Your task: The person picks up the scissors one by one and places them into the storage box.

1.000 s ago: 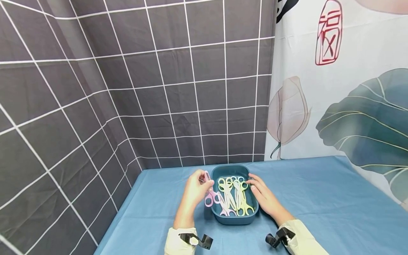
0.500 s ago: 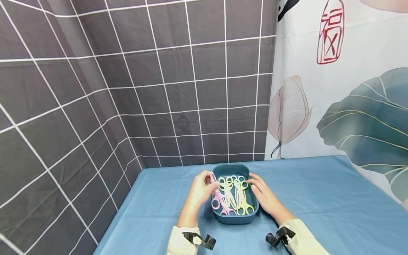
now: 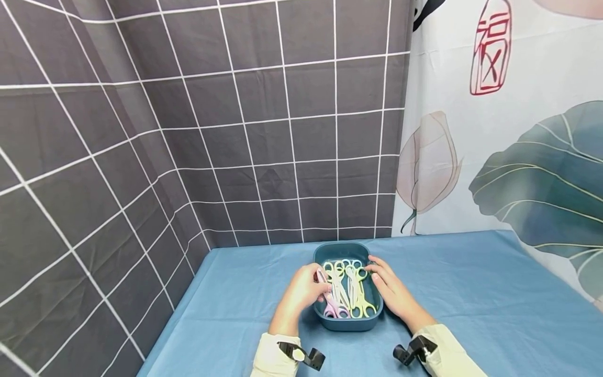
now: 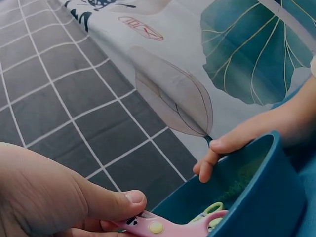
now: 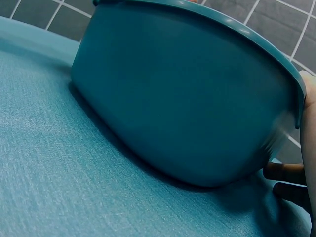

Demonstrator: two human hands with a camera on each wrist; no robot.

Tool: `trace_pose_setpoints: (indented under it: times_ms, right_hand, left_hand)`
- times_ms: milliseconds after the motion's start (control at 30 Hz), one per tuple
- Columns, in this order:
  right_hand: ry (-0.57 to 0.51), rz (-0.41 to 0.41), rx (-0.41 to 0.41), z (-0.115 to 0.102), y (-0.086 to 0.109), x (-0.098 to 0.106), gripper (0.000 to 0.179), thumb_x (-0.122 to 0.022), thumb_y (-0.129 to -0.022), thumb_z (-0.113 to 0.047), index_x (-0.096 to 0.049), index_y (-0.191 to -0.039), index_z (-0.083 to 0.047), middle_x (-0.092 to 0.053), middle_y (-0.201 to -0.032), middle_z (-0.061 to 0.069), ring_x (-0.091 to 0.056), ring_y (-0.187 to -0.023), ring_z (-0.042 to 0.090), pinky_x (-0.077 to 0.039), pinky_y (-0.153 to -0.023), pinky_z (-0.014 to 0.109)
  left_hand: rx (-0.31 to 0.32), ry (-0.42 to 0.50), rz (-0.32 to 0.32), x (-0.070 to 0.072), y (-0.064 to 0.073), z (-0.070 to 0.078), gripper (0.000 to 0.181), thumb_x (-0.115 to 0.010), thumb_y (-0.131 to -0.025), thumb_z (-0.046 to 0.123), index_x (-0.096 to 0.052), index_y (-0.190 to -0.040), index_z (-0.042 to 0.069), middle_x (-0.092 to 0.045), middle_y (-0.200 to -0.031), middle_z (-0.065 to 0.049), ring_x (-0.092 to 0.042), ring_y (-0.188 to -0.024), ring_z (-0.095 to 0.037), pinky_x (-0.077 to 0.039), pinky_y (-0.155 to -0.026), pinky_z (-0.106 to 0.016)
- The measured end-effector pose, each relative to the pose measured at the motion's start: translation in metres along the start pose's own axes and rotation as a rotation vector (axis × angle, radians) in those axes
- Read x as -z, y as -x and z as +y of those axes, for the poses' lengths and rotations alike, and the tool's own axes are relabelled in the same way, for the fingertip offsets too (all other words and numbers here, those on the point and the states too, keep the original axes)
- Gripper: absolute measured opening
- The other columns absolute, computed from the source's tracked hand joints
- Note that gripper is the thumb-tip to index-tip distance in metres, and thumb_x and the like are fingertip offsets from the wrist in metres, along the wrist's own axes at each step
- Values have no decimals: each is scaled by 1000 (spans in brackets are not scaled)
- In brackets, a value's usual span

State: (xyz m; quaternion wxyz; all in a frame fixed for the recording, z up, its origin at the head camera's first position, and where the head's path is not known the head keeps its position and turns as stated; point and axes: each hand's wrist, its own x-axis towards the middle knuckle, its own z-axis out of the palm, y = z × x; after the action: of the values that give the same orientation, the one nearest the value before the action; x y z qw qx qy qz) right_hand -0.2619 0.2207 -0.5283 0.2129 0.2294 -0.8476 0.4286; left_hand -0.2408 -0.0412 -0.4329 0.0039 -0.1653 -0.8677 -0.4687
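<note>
My left hand (image 3: 303, 288) pinches a pair of pink scissors (image 4: 170, 228) between thumb and fingers, over the left side of a dark teal plastic bin (image 3: 348, 325). Inside lie several pairs of child-size scissors with pale blades, including yellow-green scissors (image 3: 361, 306). Another pink pair is largely hidden by the held one. At the bin's right side, my right hand (image 3: 393, 293) holds the wall. The left wrist view shows digits hooked over the rim, while other fingers (image 5: 286, 173) touch the outside low down in the right wrist view.
The bin stands on a blue cloth-covered table (image 3: 226, 309). A grey curtain with white grid lines (image 3: 273, 131) hangs behind and at the left. Right of it hangs a white leaf-print curtain (image 3: 438, 78). Each wrist carries a black camera mount (image 3: 301, 355).
My left hand has carried the pink scissors rightward, from beyond the bin's left rim to over its inside, and lowered them among the others. The right hand has stayed at the rim.
</note>
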Motion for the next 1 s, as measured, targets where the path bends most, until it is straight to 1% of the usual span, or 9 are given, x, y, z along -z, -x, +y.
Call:
trace_pose_setpoints:
  times_ms: [133,300,467,533,600,700,733,833,1000]
  right_hand:
    - [3,4,0,1,0,0,31,-41,-108,-11,-62,-129,-3,-39,-155,21,-39,-139,48,-33,-105,69]
    - [7,7,-1,2,0,1,31,-41,-108,-12,-62,-129,-5,-39,-155,19,-39,-139,47,-33,-106,69]
    - [9,7,-1,2,0,0,30,-42,-107,-9,-63,-129,-5,-40,-155,19,-40,-138,47,-33,-106,69]
    - [9,7,-1,3,0,-1,30,-41,-107,-9,-63,-129,-5,-40,-155,19,-39,-139,47,-33,-106,69]
    - [11,11,-1,4,0,-2,31,-41,-108,-11,-63,-129,-6,-40,-155,19,-39,-139,47,-34,-105,69]
    - [9,9,1,5,0,-2,31,-40,-109,-13,-63,-129,-6,-40,-155,18,-39,-139,46,-34,-106,68]
    - [7,10,3,5,0,-2,31,-40,-109,-13,-63,-129,-6,-40,-155,18,-39,-139,46,-34,-106,68]
    - [-3,11,8,5,0,-1,30,-41,-108,-12,-63,-128,-5,-40,-155,19,-39,-139,46,-33,-106,67]
    - [-4,8,11,4,0,0,29,-43,-107,-8,-63,-127,-4,-40,-154,19,-39,-139,46,-33,-107,67]
  left_hand:
    - [1,-47,-7,-4,0,0,18,-77,-83,-2,-60,-87,5,-57,-60,2,-55,-45,-11,-47,-45,-25]
    - [13,-110,4,-9,0,-2,20,-78,-83,1,-60,-86,6,-55,-62,1,-54,-45,-10,-46,-45,-25]
    - [15,-171,40,-14,-1,-4,22,-79,-81,1,-58,-87,6,-56,-68,-2,-56,-45,-13,-48,-45,-26]
    - [-3,-239,76,-17,-2,-3,23,-80,-80,2,-60,-91,4,-61,-75,-6,-61,-54,-18,-53,-53,-30]
    - [-12,-303,114,-21,-3,-1,29,-82,-79,3,-64,-101,0,-68,-87,-13,-68,-71,-26,-57,-68,-37]
    - [-13,-391,167,-27,-6,1,47,-83,-78,5,-64,-120,-5,-70,-108,-21,-67,-99,-35,-54,-90,-45]
    - [-15,-407,177,-29,-6,2,52,-84,-78,4,-62,-124,-6,-69,-112,-23,-67,-104,-37,-53,-93,-47]
    - [-47,-475,196,-34,-7,2,58,-84,-78,5,-60,-129,-8,-68,-115,-25,-65,-108,-38,-52,-96,-47]
    - [-143,-605,220,-38,-8,-3,57,-86,-77,11,-63,-125,-8,-70,-109,-21,-64,-100,-37,-51,-94,-43]
